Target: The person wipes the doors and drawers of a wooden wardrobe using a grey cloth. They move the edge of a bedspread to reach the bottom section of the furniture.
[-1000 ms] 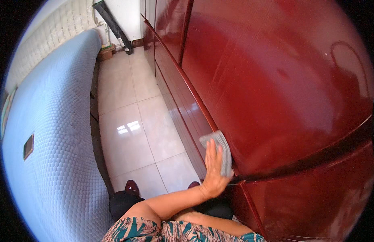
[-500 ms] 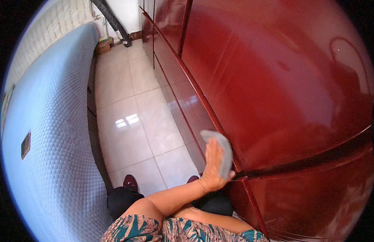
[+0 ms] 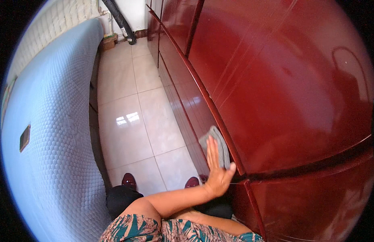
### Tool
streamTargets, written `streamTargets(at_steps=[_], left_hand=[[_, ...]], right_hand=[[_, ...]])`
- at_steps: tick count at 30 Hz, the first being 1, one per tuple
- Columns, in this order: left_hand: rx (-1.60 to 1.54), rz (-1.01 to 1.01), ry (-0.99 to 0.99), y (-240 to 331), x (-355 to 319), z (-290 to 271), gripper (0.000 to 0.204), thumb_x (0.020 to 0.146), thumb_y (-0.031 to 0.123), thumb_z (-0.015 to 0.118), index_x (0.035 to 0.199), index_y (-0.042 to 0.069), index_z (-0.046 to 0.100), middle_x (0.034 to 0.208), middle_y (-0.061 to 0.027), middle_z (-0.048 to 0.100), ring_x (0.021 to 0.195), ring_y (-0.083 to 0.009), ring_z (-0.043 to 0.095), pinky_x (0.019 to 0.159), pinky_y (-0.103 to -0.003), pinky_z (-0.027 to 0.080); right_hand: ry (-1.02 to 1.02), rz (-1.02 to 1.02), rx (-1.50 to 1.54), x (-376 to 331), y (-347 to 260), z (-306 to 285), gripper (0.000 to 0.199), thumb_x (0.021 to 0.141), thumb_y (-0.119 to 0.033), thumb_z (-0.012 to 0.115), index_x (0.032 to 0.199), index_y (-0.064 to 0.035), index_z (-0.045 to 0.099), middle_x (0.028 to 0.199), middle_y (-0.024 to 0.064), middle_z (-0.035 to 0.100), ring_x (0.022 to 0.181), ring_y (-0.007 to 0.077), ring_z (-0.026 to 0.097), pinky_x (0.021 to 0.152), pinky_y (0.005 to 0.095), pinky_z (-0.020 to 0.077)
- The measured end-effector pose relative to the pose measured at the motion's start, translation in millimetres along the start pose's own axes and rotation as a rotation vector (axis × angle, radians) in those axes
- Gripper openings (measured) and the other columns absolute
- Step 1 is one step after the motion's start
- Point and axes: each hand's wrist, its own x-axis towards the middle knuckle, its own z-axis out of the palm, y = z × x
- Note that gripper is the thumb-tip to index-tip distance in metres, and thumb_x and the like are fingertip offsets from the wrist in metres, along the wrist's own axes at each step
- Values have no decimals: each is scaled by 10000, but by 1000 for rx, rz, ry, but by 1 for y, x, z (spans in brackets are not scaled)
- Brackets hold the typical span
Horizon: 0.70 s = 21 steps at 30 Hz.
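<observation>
My left hand lies with fingers stretched out over a folded grey cloth. It presses the cloth against the glossy dark-red cabinet, on the lower front just under a raised trim strip. The thumb sticks out toward the strip, apart from the fingers. My left forearm reaches across to the right. Beneath it passes my right forearm, coming from the lower right; the right hand is hidden behind the left arm.
A bed with a light-blue quilted cover runs along the left, with a small dark rectangular object on it. Pale floor tiles lie between bed and cabinet. A dark rolled tube leans at the far wall.
My left hand and the cloth have shifted slightly lower against the cabinet front, and the hand's fingers look straighter. The view has shifted a little.
</observation>
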Motion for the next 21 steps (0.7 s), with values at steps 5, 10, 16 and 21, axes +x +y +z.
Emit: streamTargets(at_steps=[5,10,16,21], left_hand=[[115,64,215,-37,98,-22,722,935,386,420,1455,-3,104,1528,-189,47,1414,-346,20,1128,-452,49],[-66,-223,344,-92,175,-52,741,947,512,326,1453,11,119,1511,-198,123,1404,-331,90,1136,-377,97],[-200,-496,281,-133,130,-38,783,934,530,344,1452,0,93,1511,-208,85,1403,-330,79,1137,-383,93],[-127,-375,177,-76,17,-10,790,934,397,436,1452,-14,3,1522,-207,27,1412,-320,37,1141,-398,71]], right_hand=[[101,-101,-42,-5,-6,-4,490,863,-292,535,1247,-3,438,1054,234,583,955,395,583,743,465,489],[76,-73,-106,2,6,7,469,893,-267,490,1274,-5,411,1000,219,582,921,378,595,706,460,490],[75,-55,-31,-1,9,1,451,882,-256,501,1251,-4,438,1059,217,585,928,379,599,717,448,500],[-222,75,-64,9,0,-9,452,856,-253,507,1236,-9,480,1134,216,569,1026,385,559,839,447,468]])
